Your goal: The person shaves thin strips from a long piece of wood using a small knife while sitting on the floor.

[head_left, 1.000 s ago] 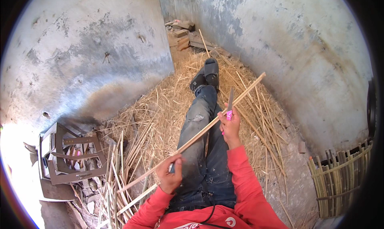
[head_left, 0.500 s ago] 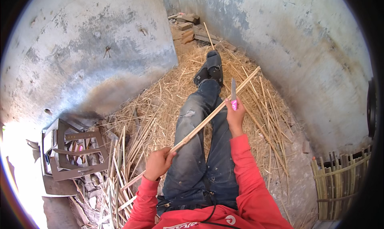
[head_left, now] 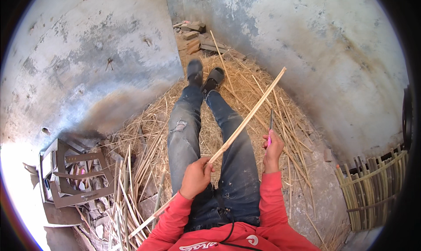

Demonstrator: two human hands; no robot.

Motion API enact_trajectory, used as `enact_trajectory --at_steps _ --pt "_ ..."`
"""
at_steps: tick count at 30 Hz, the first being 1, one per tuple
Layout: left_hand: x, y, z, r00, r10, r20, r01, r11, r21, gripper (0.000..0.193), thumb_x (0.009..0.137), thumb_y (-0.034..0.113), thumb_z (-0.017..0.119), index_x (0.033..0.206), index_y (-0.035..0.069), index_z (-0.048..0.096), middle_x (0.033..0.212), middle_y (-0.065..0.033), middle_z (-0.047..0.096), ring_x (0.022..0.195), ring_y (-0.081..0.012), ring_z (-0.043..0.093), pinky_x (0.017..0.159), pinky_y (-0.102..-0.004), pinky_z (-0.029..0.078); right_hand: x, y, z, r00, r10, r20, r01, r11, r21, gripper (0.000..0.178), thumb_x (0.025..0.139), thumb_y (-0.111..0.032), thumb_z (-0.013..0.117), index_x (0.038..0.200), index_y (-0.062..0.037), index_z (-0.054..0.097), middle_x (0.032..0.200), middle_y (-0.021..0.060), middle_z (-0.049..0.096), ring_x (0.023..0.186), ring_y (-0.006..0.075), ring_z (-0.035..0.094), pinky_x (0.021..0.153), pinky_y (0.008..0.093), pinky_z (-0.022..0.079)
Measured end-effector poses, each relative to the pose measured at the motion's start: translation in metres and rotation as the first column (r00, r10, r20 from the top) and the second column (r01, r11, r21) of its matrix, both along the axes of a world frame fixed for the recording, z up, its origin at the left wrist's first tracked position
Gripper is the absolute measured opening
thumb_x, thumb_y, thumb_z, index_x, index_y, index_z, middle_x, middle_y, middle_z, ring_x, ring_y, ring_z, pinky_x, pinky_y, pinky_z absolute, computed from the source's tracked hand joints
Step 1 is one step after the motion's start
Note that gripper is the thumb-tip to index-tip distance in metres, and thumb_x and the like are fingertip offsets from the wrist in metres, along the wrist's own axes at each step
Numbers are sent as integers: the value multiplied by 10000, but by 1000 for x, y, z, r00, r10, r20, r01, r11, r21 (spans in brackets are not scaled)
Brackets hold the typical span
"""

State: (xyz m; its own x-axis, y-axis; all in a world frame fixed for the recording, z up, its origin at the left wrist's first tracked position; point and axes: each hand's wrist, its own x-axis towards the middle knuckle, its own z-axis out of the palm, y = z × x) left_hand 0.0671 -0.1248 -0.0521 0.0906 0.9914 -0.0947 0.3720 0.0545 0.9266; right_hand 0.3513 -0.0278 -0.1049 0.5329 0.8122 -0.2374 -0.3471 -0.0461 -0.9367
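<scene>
Snugly curled left hand point(head_left: 196, 179) round strip point(head_left: 251, 113)

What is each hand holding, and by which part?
The left hand grips a long pale strip partway along its length; the right hand holds a knife by its pink handle, blade pointing away.

1. Dressed in a red long-sleeved top point(head_left: 243, 232), marked in white.
2. Clad in dusty blue trousers point(head_left: 239, 176), torn at the left knee.
3. Shod in dark footwear point(head_left: 214, 78).
4. Hung with a black cord point(head_left: 232, 228).
</scene>
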Motion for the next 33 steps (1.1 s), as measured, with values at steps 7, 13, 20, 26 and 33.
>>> enact_trajectory --at_steps 7,13,20,26,33 --pt "8 1 -4 982 70 -175 -35 980 196 229 971 38 589 1167 -36 682 903 -161 763 817 -270 761 718 -353 555 -44 -21 58 880 225 417 -342 912 228 390 989 -135 704 1343 17 642 881 64 707 714 89 619 634 233 487" --pt "-1 -12 27 996 79 -32 -73 983 170 207 990 15 575 1173 -38 658 855 -128 754 779 -182 732 694 -301 536 -58 -35 113 476 326 817 -618 785 46 251 915 -184 783 1063 7 714 710 87 663 608 159 620 565 307 475" --pt "-3 -15 30 997 78 28 -80 993 83 186 998 12 581 1158 -41 658 817 -103 741 761 -131 707 687 -282 532 -70 -37 97 -5 253 967 -546 810 -215 481 991 -464 612 733 -59 626 607 180 627 540 405 618 500 484 462" --pt "4 -10 33 998 54 -46 -46 988 146 199 984 32 597 1159 -40 658 794 -132 743 720 -234 746 657 -311 539 -70 -32 97 -71 302 951 -567 772 -288 533 989 -488 599 704 -45 681 587 235 618 550 441 635 514 530 494" --pt "15 -8 22 985 76 -156 -33 965 261 188 977 34 601 1142 -28 668 781 -141 731 691 -260 741 622 -335 534 -61 -24 90 -142 317 938 -512 787 -344 593 982 -537 577 699 -31 701 582 247 618 544 448 638 514 537 505"
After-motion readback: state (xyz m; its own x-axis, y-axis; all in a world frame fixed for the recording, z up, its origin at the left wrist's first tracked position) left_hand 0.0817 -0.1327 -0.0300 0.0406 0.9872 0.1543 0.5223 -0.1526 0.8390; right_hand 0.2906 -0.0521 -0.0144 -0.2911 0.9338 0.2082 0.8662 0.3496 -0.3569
